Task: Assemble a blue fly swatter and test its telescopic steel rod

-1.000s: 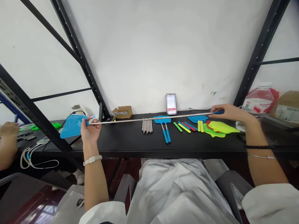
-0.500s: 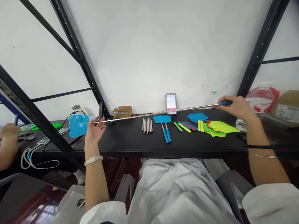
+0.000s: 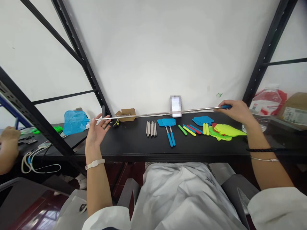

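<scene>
The one head-worn camera looks forward and down from above the wearer's white-clad lap (image 3: 187,195), which fills the near edge. The black bench (image 3: 134,145) crosses mid-view at close range (left hand (image 3: 95,136) and right hand (image 3: 238,111) both fall within frame), and the pale wall (image 3: 168,54) closes the far side between left rack post (image 3: 83,60) and right rack post (image 3: 268,48).

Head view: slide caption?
Right hand grips a long-shafted blue swatter while left hand supports it above a black table.

Swatter head (image 3: 75,122) blue, grid-patterned; rod (image 3: 153,114) silver; handle (image 3: 226,106) blue; tabletop (image 3: 129,143) black.
</scene>
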Available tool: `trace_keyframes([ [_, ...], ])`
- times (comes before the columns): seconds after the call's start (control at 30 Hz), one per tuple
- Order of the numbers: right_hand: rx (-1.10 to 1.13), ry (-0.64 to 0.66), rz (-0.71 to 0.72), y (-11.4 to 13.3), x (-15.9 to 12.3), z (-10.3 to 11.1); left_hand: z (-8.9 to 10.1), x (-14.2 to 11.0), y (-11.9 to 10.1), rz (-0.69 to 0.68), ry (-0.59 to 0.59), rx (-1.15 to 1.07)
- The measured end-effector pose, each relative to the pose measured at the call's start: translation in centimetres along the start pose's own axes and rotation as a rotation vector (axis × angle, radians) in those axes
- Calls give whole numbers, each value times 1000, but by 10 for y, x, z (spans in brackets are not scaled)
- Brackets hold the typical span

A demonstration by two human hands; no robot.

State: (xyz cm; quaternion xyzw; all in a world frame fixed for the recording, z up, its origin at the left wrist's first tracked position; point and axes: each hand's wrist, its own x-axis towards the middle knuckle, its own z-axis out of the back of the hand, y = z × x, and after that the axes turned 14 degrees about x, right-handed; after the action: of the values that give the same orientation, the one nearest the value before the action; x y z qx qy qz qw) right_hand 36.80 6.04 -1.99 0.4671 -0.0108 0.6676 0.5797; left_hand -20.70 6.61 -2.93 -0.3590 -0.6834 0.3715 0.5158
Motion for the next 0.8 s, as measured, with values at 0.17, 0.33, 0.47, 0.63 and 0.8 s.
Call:
trace_keyframes([
  [0.17,45,-42,-69,-11,0,8,-5,-3,-11,-80,-131,-157],
  [0.33,34,-28,-105,-19,1,13,14,-11,-21,-193,-260,-253],
  [0.47,74,0,-79,-17,2,9,26,-13,-30,-245,-378,-256],
  [0.63,45,95,-43,-14,3,-2,15,-14,-33,-350,-240,-214],
  [0.8,-153,121,-18,-18,5,-11,5,-14,-33,-299,-231,-313],
])
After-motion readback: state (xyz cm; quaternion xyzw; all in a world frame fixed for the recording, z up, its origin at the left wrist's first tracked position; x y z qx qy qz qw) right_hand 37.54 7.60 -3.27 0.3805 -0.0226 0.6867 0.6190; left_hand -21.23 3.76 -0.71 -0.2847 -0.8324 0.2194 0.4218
